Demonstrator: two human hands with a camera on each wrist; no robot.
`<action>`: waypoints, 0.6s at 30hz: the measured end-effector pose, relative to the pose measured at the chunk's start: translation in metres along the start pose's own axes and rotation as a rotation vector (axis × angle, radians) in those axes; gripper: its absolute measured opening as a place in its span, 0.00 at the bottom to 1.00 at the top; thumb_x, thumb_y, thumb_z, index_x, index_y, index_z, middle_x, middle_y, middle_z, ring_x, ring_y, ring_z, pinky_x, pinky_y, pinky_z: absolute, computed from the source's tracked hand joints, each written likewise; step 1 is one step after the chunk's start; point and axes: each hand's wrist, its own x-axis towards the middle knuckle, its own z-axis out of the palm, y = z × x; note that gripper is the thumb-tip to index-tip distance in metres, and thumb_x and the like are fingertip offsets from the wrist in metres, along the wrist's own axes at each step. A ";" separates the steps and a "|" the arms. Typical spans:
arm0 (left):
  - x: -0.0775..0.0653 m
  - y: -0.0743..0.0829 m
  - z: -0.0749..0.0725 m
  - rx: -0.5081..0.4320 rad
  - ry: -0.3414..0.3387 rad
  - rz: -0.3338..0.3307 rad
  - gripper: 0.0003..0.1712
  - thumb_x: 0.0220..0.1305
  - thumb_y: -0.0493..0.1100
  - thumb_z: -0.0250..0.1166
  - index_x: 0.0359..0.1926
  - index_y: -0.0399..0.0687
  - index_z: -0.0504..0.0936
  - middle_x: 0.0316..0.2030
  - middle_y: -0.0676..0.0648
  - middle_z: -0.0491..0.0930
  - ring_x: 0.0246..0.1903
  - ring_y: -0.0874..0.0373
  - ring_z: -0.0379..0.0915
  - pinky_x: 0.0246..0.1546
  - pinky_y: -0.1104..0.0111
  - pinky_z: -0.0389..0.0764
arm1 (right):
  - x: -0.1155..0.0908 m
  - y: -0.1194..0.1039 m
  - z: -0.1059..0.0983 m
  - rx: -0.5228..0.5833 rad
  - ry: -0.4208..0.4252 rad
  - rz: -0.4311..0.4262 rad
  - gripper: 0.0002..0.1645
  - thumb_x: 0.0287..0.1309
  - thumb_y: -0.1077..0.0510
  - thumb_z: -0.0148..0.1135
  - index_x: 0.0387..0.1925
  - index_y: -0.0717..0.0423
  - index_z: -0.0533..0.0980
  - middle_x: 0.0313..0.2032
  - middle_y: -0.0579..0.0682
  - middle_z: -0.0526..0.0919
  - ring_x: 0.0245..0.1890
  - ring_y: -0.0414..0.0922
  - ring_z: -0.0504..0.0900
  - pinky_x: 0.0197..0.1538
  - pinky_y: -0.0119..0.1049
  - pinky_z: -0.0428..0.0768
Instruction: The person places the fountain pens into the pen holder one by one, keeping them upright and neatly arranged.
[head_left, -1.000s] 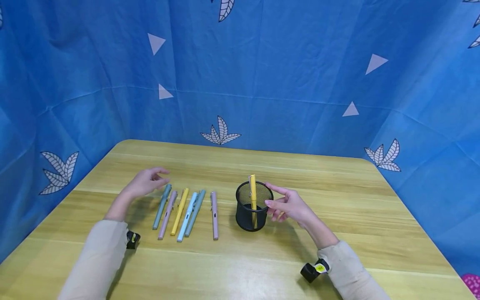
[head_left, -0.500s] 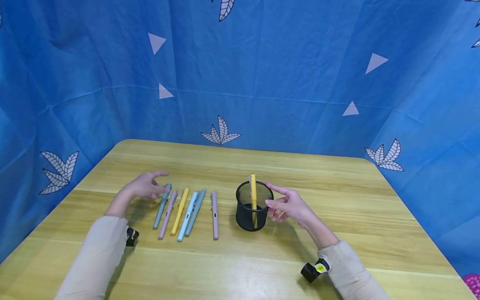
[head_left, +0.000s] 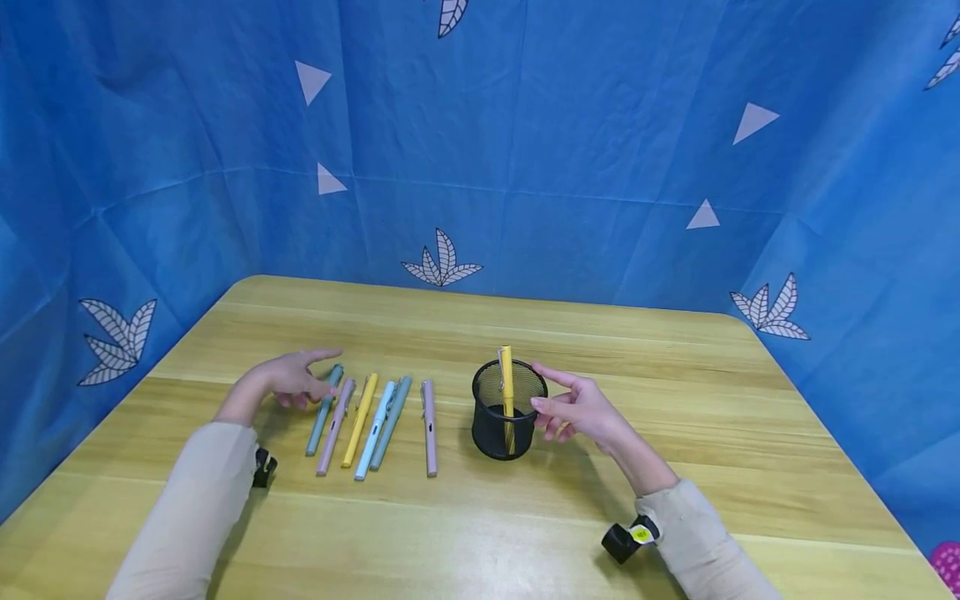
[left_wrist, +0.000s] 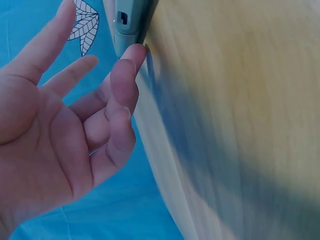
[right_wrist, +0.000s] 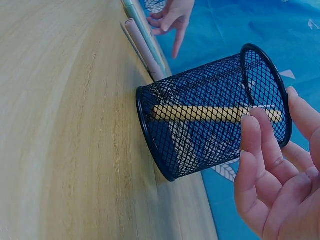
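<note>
A black mesh pen holder stands upright on the table with one yellow pen in it. My right hand is at its right side, index finger and thumb extended to the rim, the other fingers bent beside the mesh. At the left, my left hand hovers over the upper part of the leftmost teal pen, thumb and fingers apart. In the left wrist view a fingertip meets or overlaps the end of that teal pen; contact is unclear. A mauve pen lies just right of it.
Right of these lie another yellow pen, a light blue pen close against a second teal pen, and a separate mauve pen. The wooden table ends at a blue patterned curtain.
My left hand has come lower and slightly nearer, its fingers now over the leftmost teal pen. The right hand and pen holder have stayed in place.
</note>
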 end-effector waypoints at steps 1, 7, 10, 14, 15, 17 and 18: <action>0.000 -0.001 0.000 -0.005 -0.009 -0.008 0.44 0.59 0.44 0.60 0.69 0.45 0.44 0.21 0.46 0.71 0.12 0.62 0.60 0.13 0.75 0.61 | 0.000 0.000 0.000 -0.001 0.001 0.000 0.40 0.54 0.56 0.61 0.66 0.54 0.54 0.25 0.64 0.80 0.17 0.43 0.78 0.21 0.34 0.77; 0.003 -0.003 -0.001 0.001 -0.031 -0.024 0.46 0.58 0.45 0.62 0.69 0.45 0.43 0.18 0.48 0.69 0.12 0.62 0.58 0.13 0.75 0.59 | 0.000 -0.001 0.000 0.007 -0.002 0.002 0.41 0.54 0.56 0.61 0.66 0.55 0.54 0.25 0.64 0.80 0.17 0.43 0.78 0.21 0.33 0.77; 0.004 -0.003 -0.001 0.009 -0.039 -0.034 0.46 0.58 0.44 0.61 0.69 0.46 0.43 0.17 0.49 0.68 0.12 0.63 0.57 0.13 0.75 0.58 | 0.000 -0.001 0.000 0.012 -0.009 0.003 0.41 0.54 0.56 0.61 0.66 0.54 0.53 0.25 0.64 0.80 0.17 0.43 0.78 0.21 0.33 0.77; 0.006 -0.003 -0.001 0.021 -0.041 -0.040 0.45 0.58 0.44 0.61 0.69 0.45 0.44 0.17 0.49 0.69 0.12 0.63 0.57 0.13 0.76 0.59 | 0.000 -0.001 0.000 0.012 -0.009 0.003 0.41 0.54 0.56 0.61 0.66 0.55 0.53 0.25 0.63 0.80 0.17 0.43 0.78 0.21 0.33 0.77; 0.007 -0.003 -0.001 0.026 -0.041 -0.040 0.45 0.58 0.44 0.61 0.69 0.45 0.44 0.17 0.49 0.69 0.12 0.62 0.57 0.13 0.75 0.60 | 0.000 -0.002 0.000 0.012 -0.009 0.003 0.41 0.54 0.56 0.61 0.66 0.55 0.53 0.25 0.63 0.80 0.17 0.43 0.78 0.21 0.32 0.77; 0.008 -0.004 -0.001 0.031 -0.041 -0.043 0.45 0.58 0.45 0.61 0.69 0.45 0.44 0.17 0.49 0.69 0.12 0.62 0.58 0.13 0.75 0.60 | 0.000 -0.002 0.000 0.010 -0.006 0.005 0.41 0.54 0.56 0.61 0.66 0.55 0.53 0.25 0.62 0.80 0.17 0.43 0.78 0.21 0.32 0.77; 0.008 -0.004 0.000 0.034 -0.040 -0.043 0.45 0.58 0.45 0.62 0.69 0.45 0.44 0.17 0.49 0.69 0.12 0.62 0.58 0.13 0.75 0.61 | 0.000 -0.002 0.000 0.010 -0.004 0.006 0.41 0.54 0.56 0.61 0.66 0.55 0.53 0.25 0.62 0.80 0.17 0.43 0.78 0.20 0.32 0.76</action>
